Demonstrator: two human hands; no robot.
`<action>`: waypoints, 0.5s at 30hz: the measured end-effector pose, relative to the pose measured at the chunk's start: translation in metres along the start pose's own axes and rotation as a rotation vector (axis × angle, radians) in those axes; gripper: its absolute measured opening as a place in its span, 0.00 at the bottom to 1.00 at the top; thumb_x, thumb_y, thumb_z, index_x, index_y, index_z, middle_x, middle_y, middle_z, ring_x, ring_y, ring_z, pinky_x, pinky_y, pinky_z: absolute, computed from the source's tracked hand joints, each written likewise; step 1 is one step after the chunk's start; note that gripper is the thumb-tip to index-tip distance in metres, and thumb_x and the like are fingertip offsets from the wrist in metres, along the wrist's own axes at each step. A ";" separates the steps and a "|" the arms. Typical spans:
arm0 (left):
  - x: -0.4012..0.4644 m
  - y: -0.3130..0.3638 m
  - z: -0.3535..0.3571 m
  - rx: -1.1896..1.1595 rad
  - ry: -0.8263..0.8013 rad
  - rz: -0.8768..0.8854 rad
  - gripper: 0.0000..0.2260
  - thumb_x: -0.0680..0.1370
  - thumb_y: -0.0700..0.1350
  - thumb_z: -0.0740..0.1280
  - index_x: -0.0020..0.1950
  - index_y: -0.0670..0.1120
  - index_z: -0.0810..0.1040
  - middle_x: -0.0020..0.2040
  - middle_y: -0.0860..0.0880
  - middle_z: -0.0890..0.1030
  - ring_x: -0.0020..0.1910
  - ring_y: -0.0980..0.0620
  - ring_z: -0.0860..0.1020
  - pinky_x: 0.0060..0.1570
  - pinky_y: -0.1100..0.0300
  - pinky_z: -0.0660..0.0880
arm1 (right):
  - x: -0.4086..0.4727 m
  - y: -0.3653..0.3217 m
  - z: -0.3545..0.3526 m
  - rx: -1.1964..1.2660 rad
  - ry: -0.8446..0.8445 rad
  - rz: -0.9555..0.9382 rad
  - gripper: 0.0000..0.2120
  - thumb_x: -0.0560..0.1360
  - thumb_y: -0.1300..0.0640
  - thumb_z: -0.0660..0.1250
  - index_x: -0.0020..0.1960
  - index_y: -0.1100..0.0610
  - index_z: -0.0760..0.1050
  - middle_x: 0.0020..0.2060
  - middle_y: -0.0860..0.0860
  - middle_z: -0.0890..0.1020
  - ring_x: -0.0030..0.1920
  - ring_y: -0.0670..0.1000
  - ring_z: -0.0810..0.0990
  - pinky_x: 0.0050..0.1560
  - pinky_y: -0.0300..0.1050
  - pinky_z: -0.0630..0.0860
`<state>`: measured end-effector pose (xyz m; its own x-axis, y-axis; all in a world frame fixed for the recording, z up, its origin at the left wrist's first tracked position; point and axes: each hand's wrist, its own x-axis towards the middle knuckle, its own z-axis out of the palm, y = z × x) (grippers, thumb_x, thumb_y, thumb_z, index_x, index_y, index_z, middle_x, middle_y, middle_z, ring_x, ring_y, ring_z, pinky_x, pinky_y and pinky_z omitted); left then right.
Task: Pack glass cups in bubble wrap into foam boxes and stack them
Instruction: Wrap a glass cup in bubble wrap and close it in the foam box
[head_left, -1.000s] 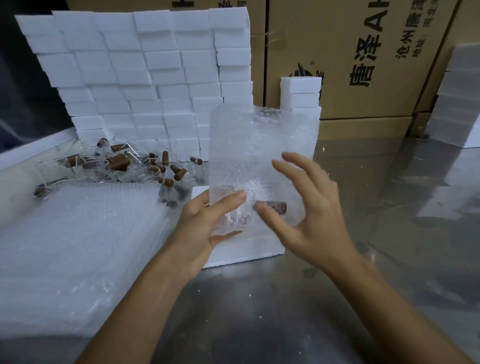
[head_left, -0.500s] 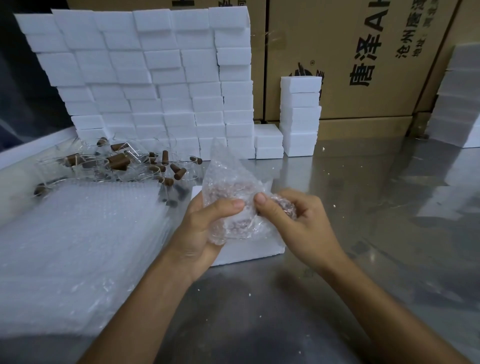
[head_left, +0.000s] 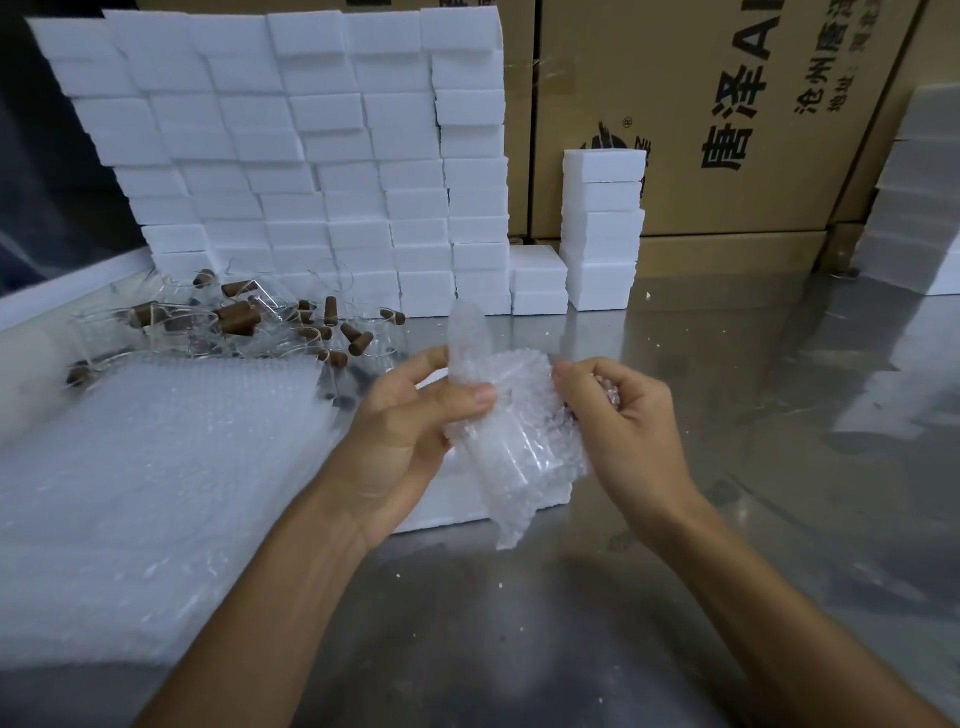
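Both hands grip one bubble-wrapped bundle (head_left: 511, 441): the left hand (head_left: 410, 431) pinches its side, the right hand (head_left: 618, 421) curls round its end. It probably holds one glass cup. One foam box (head_left: 452, 506) lies just beneath, and two stacks (head_left: 602, 228) stand beyond.

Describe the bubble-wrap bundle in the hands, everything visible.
The bubble-wrap bundle is clear, bubbled plastic rolled into a rough, crumpled cylinder, held above the steel table in front of a white foam box. The left hand grips its left side, thumb across the front; the right hand pinches its right end. A loose flap sticks up, another hangs below. Its contents are indistinct.
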<state>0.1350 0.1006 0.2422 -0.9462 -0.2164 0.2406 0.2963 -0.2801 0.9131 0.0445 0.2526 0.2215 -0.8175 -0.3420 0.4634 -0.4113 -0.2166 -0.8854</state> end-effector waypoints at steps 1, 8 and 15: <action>0.000 0.002 -0.001 0.014 -0.047 -0.015 0.10 0.68 0.37 0.70 0.48 0.44 0.84 0.44 0.47 0.84 0.44 0.50 0.82 0.49 0.59 0.78 | 0.001 0.000 -0.001 -0.007 -0.017 -0.024 0.20 0.80 0.59 0.66 0.30 0.54 0.70 0.26 0.45 0.68 0.29 0.45 0.65 0.29 0.36 0.63; 0.000 0.009 -0.009 0.001 0.011 -0.072 0.03 0.68 0.40 0.70 0.40 0.41 0.82 0.39 0.45 0.80 0.39 0.50 0.78 0.40 0.58 0.77 | 0.002 0.001 -0.006 -0.152 -0.072 -0.219 0.15 0.79 0.55 0.65 0.34 0.52 0.72 0.27 0.41 0.74 0.29 0.40 0.71 0.32 0.31 0.67; -0.002 0.006 -0.005 0.101 0.091 -0.002 0.14 0.62 0.36 0.78 0.39 0.45 0.76 0.37 0.45 0.79 0.31 0.52 0.80 0.29 0.63 0.78 | 0.002 0.000 -0.008 -0.320 -0.011 -0.392 0.15 0.78 0.48 0.63 0.38 0.56 0.73 0.31 0.41 0.78 0.31 0.42 0.75 0.33 0.31 0.68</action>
<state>0.1395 0.0943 0.2453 -0.9295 -0.3015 0.2123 0.2757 -0.1856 0.9432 0.0400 0.2598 0.2224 -0.5734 -0.3011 0.7619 -0.7907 -0.0401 -0.6109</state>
